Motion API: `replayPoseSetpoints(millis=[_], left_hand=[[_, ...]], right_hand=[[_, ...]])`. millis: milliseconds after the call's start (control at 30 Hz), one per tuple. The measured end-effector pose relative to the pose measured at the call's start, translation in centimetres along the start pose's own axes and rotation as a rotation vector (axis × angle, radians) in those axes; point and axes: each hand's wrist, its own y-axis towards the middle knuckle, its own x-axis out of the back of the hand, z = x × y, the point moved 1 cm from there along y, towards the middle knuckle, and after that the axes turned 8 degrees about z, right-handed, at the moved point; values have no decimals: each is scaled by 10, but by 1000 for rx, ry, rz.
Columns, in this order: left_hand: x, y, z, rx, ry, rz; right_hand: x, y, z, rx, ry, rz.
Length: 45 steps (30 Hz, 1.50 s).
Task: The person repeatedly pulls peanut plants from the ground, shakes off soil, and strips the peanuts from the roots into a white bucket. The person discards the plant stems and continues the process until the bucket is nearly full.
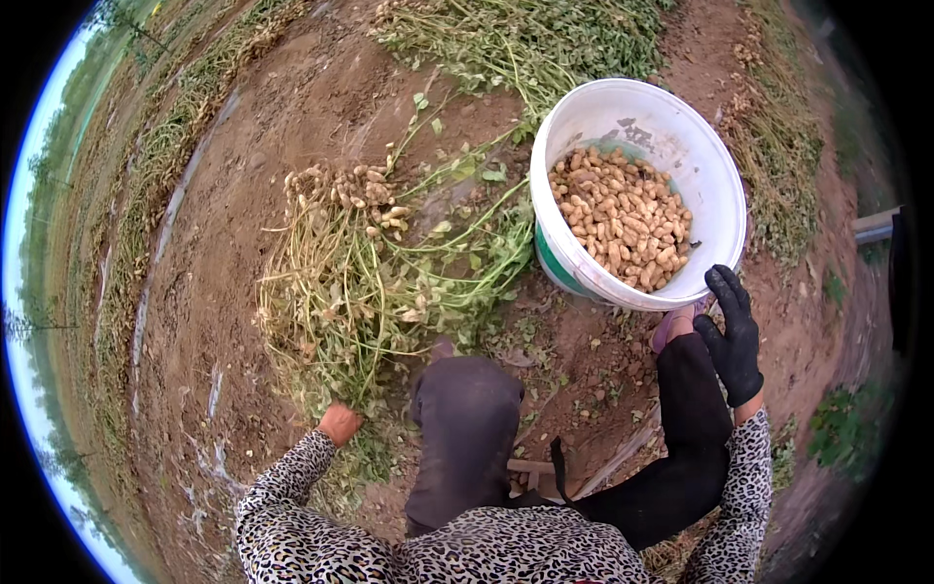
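Note:
My bare left hand (341,423) is at the lower end of a pile of uprooted peanut plants (357,292), its fingers closed around stems and partly hidden by leaves. Clusters of peanut pods (350,190) hang at the pile's far end, on the soil. To the right stands a white plastic bucket (711,175), tilted towards me, with unshelled peanuts (631,219) in its bottom. In a black glove, my right hand (730,332) has its fingertips at the bucket's near right rim, thumb and fingers apart.
More peanut plants (525,44) lie beyond the bucket. Rows of pulled plants run along the left and right (773,146). My knees and legs are between my arms, with part of a wooden stool (531,466) beneath me. Strips of plastic film lie on the soil at left.

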Motion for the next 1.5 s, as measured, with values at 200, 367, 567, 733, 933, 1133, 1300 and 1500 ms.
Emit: replayPoseSetpoints(millis=[200,367,567,733,933,1133,1300,1500], left_hand=[[7,-30,-90,43,-201,200],[139,-37,-32,-69,-659,-18],[198,71,113,514,-624,-1185],[201,150,156,874,-1185,-724],[233,96,115,702,-1313,-1119],[258,-14,57,164,-1517,-1483],[281,-68,41,60,-1618,-1667],[308,-164,34,-18,-1456,-2096]], right_hand=[[-4,-1,-6,44,-36,10],[-5,-3,-4,53,-81,15],[-4,0,-4,69,-85,15],[-3,0,-3,62,-101,21],[1,-3,-8,69,-72,16],[-3,-5,-7,77,-26,-2],[-1,-9,12,115,-67,-85],[7,-11,33,191,-158,-179]])
